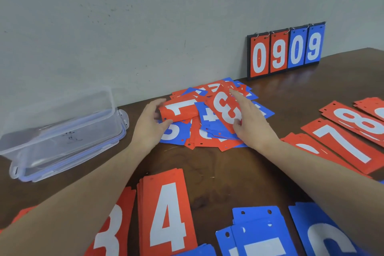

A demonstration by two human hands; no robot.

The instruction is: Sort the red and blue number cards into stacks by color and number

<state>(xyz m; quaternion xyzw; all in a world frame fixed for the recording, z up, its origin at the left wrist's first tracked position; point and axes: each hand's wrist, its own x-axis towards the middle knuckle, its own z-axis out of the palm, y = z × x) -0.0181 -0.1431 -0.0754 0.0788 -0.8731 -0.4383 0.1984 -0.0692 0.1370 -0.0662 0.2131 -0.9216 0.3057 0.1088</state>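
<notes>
A mixed pile of red and blue number cards [209, 133] lies at the middle of the brown table, near the wall. My left hand [150, 122] grips a bent red card showing a 1 [178, 111] at the pile's left edge. My right hand [249, 122] pinches a red 3 card [225, 110], lifted off the top of the pile. Sorted stacks lie around: red 3 [112, 228] and red 4 [168, 214] in front, blue stacks [261, 235] at front right, red 7 [342, 143] and red 8 [357, 120] at right.
A clear plastic box [60, 131] with blue-clipped lid stands at the left. A small flip scoreboard [285, 52] reading 0909 leans against the grey wall at the back right. Bare tabletop [218, 172] shows between the pile and the front stacks.
</notes>
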